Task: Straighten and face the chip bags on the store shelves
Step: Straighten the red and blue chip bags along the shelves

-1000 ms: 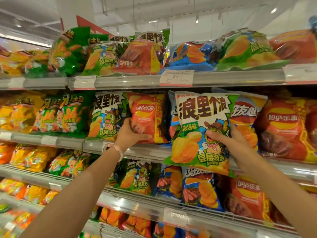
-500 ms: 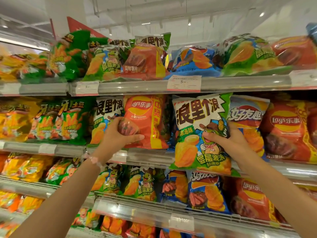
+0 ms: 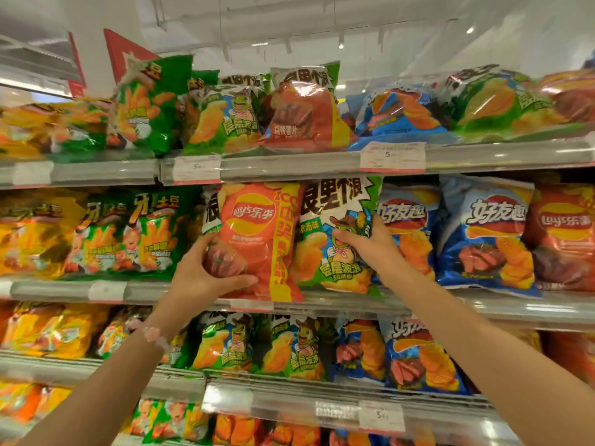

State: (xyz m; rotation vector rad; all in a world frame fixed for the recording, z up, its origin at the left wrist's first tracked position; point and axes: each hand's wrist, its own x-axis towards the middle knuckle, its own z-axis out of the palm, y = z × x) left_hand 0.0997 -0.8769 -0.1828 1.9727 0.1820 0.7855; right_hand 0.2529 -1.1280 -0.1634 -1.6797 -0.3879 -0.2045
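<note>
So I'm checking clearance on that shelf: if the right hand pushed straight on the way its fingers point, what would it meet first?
Probably the green frog bag the right hand already grips; beyond it, likely the orange Lay's bag.

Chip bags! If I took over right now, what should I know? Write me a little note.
Left hand: grips the lower left of the orange Lay's bag on the middle shelf.
Right hand: grips the right edge of the green-and-white frog chip bag, beside the Lay's bag.
Both bags stand upright and face forward; the Lay's bag overlaps a similar bag behind it on the left.
To their right, the blue chip bags also face front.
Left to do: let go once both bags sit steady, then fix the tilted, slumped bags on the top shelf.
</note>
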